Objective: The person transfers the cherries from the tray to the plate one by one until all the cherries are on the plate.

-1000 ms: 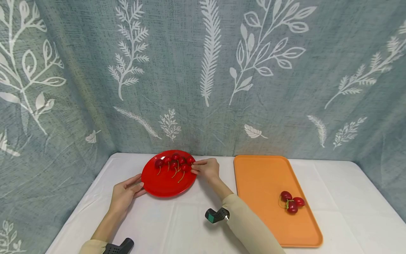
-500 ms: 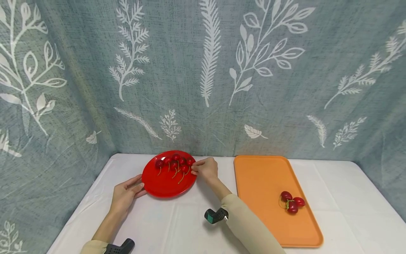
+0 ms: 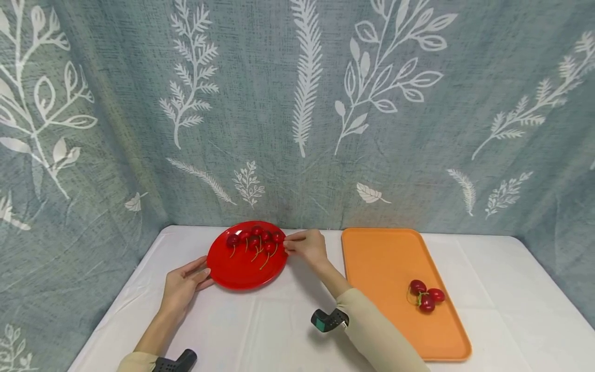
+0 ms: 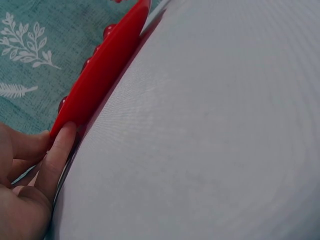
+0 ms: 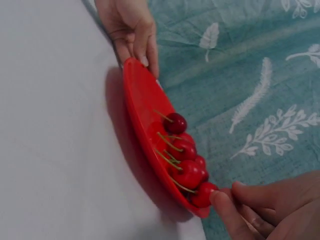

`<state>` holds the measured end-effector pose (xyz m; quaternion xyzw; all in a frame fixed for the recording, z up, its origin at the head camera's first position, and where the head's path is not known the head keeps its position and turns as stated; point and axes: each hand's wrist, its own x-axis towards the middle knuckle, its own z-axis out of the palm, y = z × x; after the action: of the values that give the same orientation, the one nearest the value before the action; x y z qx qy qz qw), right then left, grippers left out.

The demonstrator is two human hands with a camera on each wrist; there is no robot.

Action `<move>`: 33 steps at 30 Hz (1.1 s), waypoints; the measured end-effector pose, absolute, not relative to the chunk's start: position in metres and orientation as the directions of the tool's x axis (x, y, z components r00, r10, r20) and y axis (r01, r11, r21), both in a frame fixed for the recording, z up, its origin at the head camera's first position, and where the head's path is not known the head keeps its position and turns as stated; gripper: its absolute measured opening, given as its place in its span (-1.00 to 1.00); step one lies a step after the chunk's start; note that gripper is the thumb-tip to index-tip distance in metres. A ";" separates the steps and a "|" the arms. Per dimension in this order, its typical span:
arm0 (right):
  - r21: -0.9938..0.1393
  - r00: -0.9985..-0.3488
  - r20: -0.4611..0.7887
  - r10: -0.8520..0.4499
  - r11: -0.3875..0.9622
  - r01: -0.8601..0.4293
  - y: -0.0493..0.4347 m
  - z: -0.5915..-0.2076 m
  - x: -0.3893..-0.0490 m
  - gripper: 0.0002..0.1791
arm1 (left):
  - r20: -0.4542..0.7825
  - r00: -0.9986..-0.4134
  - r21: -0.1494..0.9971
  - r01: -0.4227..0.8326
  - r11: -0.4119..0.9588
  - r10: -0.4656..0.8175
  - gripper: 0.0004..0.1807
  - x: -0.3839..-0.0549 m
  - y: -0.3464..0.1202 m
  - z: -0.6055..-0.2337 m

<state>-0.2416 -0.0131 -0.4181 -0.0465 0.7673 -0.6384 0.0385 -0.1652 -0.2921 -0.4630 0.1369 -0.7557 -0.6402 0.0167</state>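
Observation:
Several dark red cherries [image 3: 254, 242] with green stems lie bunched on the far half of a round red plate [image 3: 246, 274]. My left hand [image 3: 180, 287] pinches the plate's near left rim; in the left wrist view a finger [image 4: 61, 142] presses against the outside of the rim. At the plate's right edge is my right hand [image 3: 309, 248], fingers extended toward the outermost cherry [image 5: 202, 194]. In the right wrist view its fingertips touch or nearly touch that cherry, which sits on the plate rather than between them.
To the right lies an orange tray [image 3: 378, 268], with a small group of cherries [image 3: 426, 304] near its right edge. A white cloth [image 3: 260, 330] covers the table. Behind it hangs a blue-green curtain [image 3: 260, 103] with white leaf prints.
My right hand has drawn slightly right, away from the outermost cherry, whose stem now shows. The right forearm has shifted right too. My left hand and the plate stay nearly in place.

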 end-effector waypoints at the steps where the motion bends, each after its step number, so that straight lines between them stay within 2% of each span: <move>1: -0.984 -0.992 -0.002 -0.124 0.177 -0.020 -0.011 -0.418 -0.241 -0.87 | -0.151 -0.962 0.972 -0.186 0.142 -0.228 -0.42 -0.165 -0.292 -0.463; 13: -0.978 -0.991 -0.015 -0.130 0.209 -0.013 0.027 -0.414 -0.237 -0.85 | -0.159 -0.960 0.968 -0.197 0.152 -0.231 -0.42 -0.166 -0.288 -0.464; 27: -0.952 -0.966 -0.162 -0.203 0.291 0.098 0.094 -0.397 -0.228 -0.75 | -0.166 -0.957 0.969 -0.203 0.142 -0.237 -0.41 -0.166 -0.290 -0.461; 33: -0.945 -0.965 -0.146 -0.218 0.318 0.071 0.121 -0.393 -0.222 -0.70 | -0.167 -0.960 0.972 -0.198 0.126 -0.225 -0.42 -0.166 -0.292 -0.461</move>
<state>-0.2222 0.1205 -0.3929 -0.0457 0.8024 -0.5820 0.1239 -0.1662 -0.2922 -0.4608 0.1410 -0.7502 -0.6460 0.0103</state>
